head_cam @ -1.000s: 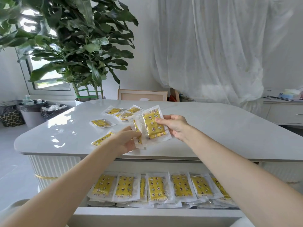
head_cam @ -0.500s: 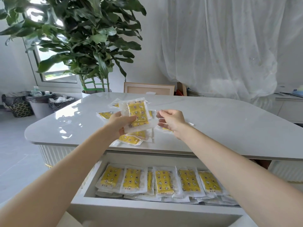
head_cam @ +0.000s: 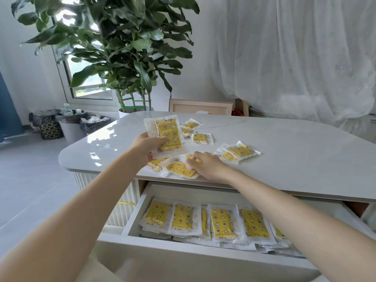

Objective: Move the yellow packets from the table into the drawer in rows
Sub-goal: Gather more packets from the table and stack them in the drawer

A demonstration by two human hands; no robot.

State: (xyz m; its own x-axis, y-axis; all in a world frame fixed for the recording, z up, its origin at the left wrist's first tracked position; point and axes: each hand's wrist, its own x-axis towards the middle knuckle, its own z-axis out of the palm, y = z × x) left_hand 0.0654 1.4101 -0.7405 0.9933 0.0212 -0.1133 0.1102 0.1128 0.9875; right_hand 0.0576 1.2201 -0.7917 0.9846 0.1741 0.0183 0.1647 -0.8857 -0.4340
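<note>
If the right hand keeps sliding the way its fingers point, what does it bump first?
Probably the packets lying at the table's near edge; the right hand's fingertips already seem to touch them.

No words, brand names or numbers can be read anywhere in view. The yellow packets (head_cam: 221, 222) carry only small printed stars, moons and flower shapes, and a short dark mark at the bottom edge of some in the drawer (head_cam: 199, 255) is too small to make out.

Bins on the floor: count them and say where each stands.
3, left of the table: a patterned dark bin farthest left, a white bin in the middle, and a black-bagged bin nearest the table. Others may be hidden.
</note>
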